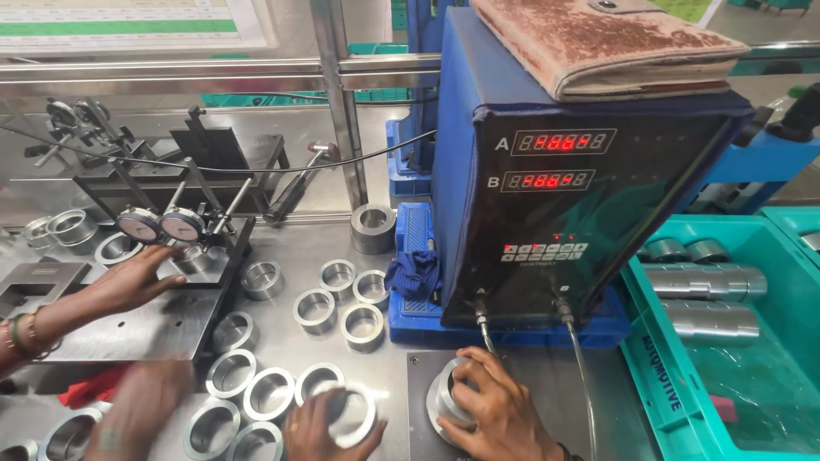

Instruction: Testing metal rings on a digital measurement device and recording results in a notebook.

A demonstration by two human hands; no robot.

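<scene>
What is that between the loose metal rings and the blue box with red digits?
A crumpled dark blue cloth, draped at the foot of the box beside the nearest ring, seen in the head view.

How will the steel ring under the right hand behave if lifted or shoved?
The ring under the right hand looks like thick machined steel: probably heavy for its size and rigid. Its polished surface may be slippery. Lying flat on the dark plate, it would likely slide, not roll.

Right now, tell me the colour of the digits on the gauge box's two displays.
Red, glowing on the dark front of the gauge box; the head view shows them.
</scene>
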